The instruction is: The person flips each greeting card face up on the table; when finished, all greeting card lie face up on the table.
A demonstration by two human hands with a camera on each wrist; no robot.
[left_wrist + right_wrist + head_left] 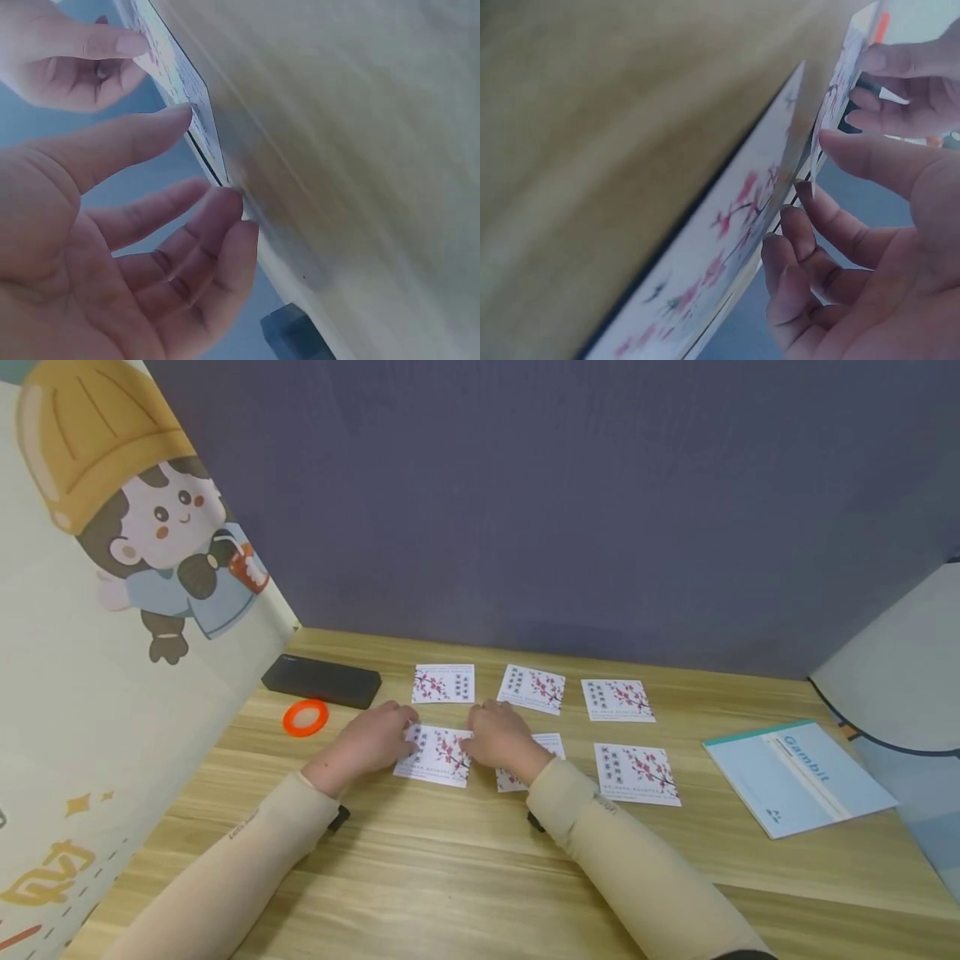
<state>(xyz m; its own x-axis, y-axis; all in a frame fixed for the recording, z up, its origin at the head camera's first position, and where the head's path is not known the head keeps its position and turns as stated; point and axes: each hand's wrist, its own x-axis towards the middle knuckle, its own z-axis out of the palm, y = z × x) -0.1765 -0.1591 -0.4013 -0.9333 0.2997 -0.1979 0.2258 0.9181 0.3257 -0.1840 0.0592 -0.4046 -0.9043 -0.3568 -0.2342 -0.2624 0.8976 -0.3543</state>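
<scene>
A white card with pink blossom and dark characters (433, 755) lies on the table between both hands. At its left edge is my left hand (372, 739), its thumb touching the card and its bent fingers near the far corner. My right hand (501, 739) touches the opposite edge with its thumb, index fingertip by the far corner. A gap shows between thumb and fingers of each hand in the wrist views. Beneath the right hand and wrist, a matching card (551, 743) is partly hidden.
Three similar cards, a left one (442, 683), a middle one (532, 688) and a right one (618, 700), form the back row. Another card (638, 774) lies right. A black case (321, 680) and orange ring (306, 717) are left; a light-blue "Gambit" pad (798, 777) lies far right.
</scene>
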